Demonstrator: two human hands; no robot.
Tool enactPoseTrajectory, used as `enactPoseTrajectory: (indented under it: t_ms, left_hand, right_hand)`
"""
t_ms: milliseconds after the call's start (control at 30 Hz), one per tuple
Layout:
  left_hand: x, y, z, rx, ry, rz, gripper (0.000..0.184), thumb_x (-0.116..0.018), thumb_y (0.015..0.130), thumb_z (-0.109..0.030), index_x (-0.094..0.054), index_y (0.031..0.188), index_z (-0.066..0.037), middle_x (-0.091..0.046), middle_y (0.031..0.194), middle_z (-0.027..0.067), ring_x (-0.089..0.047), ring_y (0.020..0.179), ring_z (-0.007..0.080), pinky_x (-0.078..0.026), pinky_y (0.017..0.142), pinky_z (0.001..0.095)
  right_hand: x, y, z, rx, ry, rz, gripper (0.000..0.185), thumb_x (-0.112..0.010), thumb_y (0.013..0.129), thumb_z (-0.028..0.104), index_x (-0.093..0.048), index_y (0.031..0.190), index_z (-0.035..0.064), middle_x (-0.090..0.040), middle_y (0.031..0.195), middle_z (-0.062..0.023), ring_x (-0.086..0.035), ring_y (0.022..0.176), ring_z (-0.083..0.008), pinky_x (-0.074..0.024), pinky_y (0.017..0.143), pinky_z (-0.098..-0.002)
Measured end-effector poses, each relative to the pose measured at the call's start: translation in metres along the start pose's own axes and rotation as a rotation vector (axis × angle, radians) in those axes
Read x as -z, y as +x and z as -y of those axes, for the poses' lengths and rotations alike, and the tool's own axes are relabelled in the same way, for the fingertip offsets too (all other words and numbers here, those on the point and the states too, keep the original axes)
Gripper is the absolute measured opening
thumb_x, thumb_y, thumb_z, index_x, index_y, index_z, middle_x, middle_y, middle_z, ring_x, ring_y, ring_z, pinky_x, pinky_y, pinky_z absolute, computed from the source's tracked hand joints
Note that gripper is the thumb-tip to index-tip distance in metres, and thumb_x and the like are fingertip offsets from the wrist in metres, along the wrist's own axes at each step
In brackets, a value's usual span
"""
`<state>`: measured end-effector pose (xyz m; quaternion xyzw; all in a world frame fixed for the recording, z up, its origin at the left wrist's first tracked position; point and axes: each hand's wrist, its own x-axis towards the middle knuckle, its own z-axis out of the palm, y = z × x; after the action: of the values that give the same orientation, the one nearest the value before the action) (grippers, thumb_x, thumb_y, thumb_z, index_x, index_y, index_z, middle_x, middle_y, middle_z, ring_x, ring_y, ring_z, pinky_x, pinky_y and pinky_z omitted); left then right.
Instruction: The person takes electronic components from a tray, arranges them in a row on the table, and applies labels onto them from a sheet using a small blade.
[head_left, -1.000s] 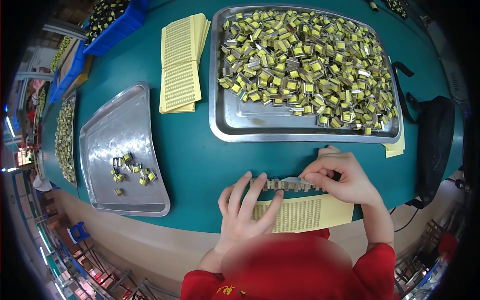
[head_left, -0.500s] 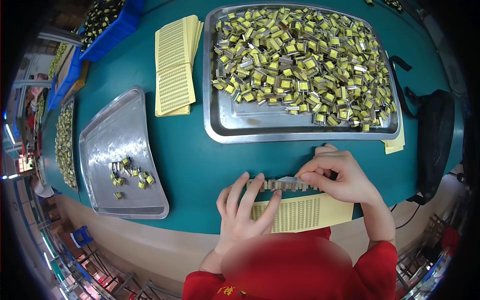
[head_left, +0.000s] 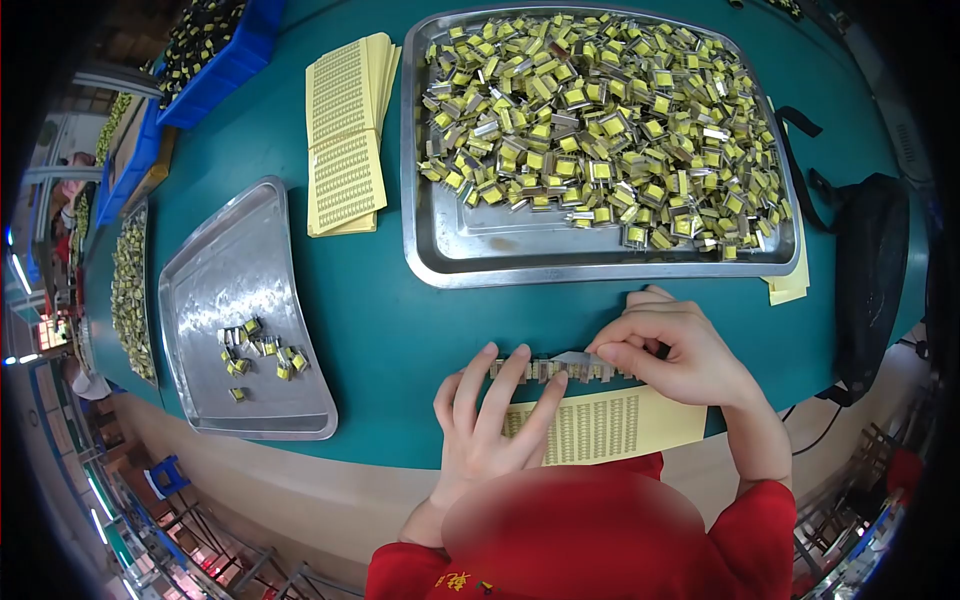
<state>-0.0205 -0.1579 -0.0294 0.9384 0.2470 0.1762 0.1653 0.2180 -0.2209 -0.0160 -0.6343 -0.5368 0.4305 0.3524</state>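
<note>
A row of small transformer-like components point(head_left: 538, 371) lies on the green table in front of me. My left hand point(head_left: 490, 415) has its fingers spread, with fingertips at the left part of the row. My right hand point(head_left: 680, 348) pinches a thin, pale, pointed piece point(head_left: 573, 358) between thumb and forefinger. Its tip lies over the middle of the row; whether it is a blade or another flat tool I cannot tell. Just below the row, partly under my left hand, is a yellow sheet of printed labels point(head_left: 610, 425).
A large metal tray point(head_left: 600, 272) heaped with yellow-wrapped components stands behind my hands. To the left, a smaller metal tray point(head_left: 230, 300) holds several components. Banded label sheets point(head_left: 345, 140) lie between them. A black bag point(head_left: 868, 280) is at right, a blue bin point(head_left: 225, 70) far left.
Both hands stay almost in place over the row. My left fingertip near the middle of the row has shifted slightly up and right. The view has moved a little.
</note>
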Motion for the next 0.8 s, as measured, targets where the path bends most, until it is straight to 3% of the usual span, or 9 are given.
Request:
enactPoseTrajectory:
  t_ms: [133, 333, 433, 633, 800]
  left_hand:
    - [0.0, 0.0, 0.0, -0.003, 0.007, 0.001, 0.047, -0.062, 0.074, -0.006, -0.073, 0.118, -0.018, -0.054, 0.135, 0.0157, -0.048, 0.124, 0.0405, -0.036, 0.1, 0.0492]
    - [-0.001, 0.001, -0.003, -0.001, 0.02, -0.009, 0.048, -0.061, 0.074, -0.005, -0.071, 0.12, -0.015, -0.054, 0.134, 0.016, -0.048, 0.125, 0.0405, -0.036, 0.1, 0.0495]
    - [-0.002, 0.001, -0.007, -0.01, 0.059, -0.025, 0.049, -0.06, 0.075, -0.004, -0.069, 0.122, -0.013, -0.054, 0.134, 0.0158, -0.048, 0.125, 0.0404, -0.036, 0.1, 0.0497]
    - [-0.004, 0.001, -0.019, 0.006, 0.158, -0.032, 0.048, -0.061, 0.074, -0.003, -0.068, 0.121, -0.008, -0.055, 0.134, 0.0153, -0.048, 0.126, 0.0404, -0.036, 0.099, 0.0494]
    - [-0.008, -0.001, -0.027, 0.045, 0.166, -0.048, 0.047, -0.061, 0.075, -0.003, -0.067, 0.121, -0.005, -0.054, 0.135, 0.0166, -0.047, 0.127, 0.0412, -0.036, 0.1, 0.0502]
  right_hand:
    - [0.0, -0.001, -0.003, 0.037, -0.032, -0.007, 0.014, -0.066, 0.093, 0.019, -0.073, 0.092, 0.0067, -0.065, 0.07, -0.0012, -0.052, 0.067, -0.0156, -0.0411, 0.071, -0.0312]
    - [0.001, -0.002, 0.0, -0.061, 0.084, -0.059, 0.013, -0.068, 0.094, 0.016, -0.072, 0.094, 0.0037, -0.064, 0.073, -0.0044, -0.059, 0.062, -0.0136, -0.0439, 0.056, -0.0283]
    - [0.003, -0.002, 0.009, -0.184, 0.255, -0.098, 0.008, -0.07, 0.09, 0.01, -0.075, 0.092, 0.0037, -0.062, 0.063, -0.0009, -0.048, 0.056, -0.0081, -0.0395, 0.058, -0.026]
    - [0.007, -0.006, 0.008, -0.109, 0.142, -0.08, 0.007, -0.071, 0.088, 0.009, -0.075, 0.091, 0.0033, -0.063, 0.063, 0.0002, -0.047, 0.058, -0.0078, -0.0391, 0.056, -0.0259]
    - [0.003, -0.015, -0.009, -0.04, 0.086, -0.094, 0.009, -0.072, 0.089, 0.015, -0.074, 0.092, 0.0066, -0.055, 0.066, -0.0003, -0.048, 0.059, -0.0117, -0.0388, 0.058, -0.0287]
